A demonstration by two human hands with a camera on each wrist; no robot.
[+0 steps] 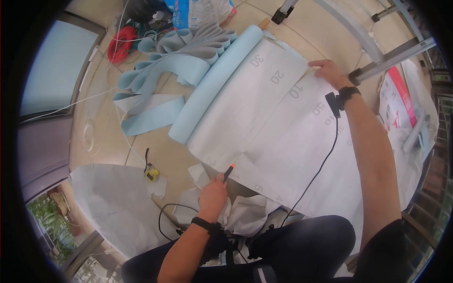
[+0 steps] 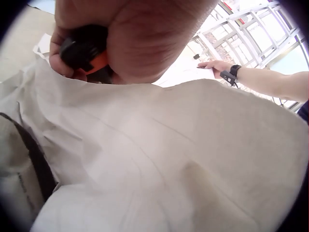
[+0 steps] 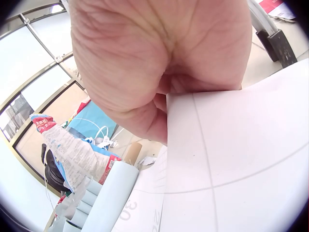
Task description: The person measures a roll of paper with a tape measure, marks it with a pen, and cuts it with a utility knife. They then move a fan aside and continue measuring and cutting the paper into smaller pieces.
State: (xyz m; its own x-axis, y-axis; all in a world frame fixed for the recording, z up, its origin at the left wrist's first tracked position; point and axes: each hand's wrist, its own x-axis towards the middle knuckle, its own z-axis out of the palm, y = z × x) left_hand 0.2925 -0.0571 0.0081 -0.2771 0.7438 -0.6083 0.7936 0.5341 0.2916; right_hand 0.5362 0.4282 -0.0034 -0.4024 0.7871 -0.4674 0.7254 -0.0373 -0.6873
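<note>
My left hand [image 1: 213,199] grips a black-and-orange utility knife [image 1: 229,172], its tip end over the near part of a white printed sheet [image 1: 278,127]. In the left wrist view the fingers curl round the knife [image 2: 82,55], and pale paper [image 2: 159,145] covers much of the picture below. A long slit runs across the sheet from near the knife toward the far edge. There my right hand [image 1: 330,74] pinches the sheet's edge between thumb and fingers. Up close in the right wrist view, the paper [image 3: 231,145] enters the hand [image 3: 159,53]. The sheet's left end is wound into a light blue roll [image 1: 217,85].
Folded blue strips [image 1: 160,78] lie left of the roll. A yellow tape measure [image 1: 151,173] is on the tiles. Metal ladder legs [image 1: 391,61] stand beyond the right hand. Crumpled paper [image 1: 247,214] lies by the knees, and a red cord coil [image 1: 121,45] is at far left.
</note>
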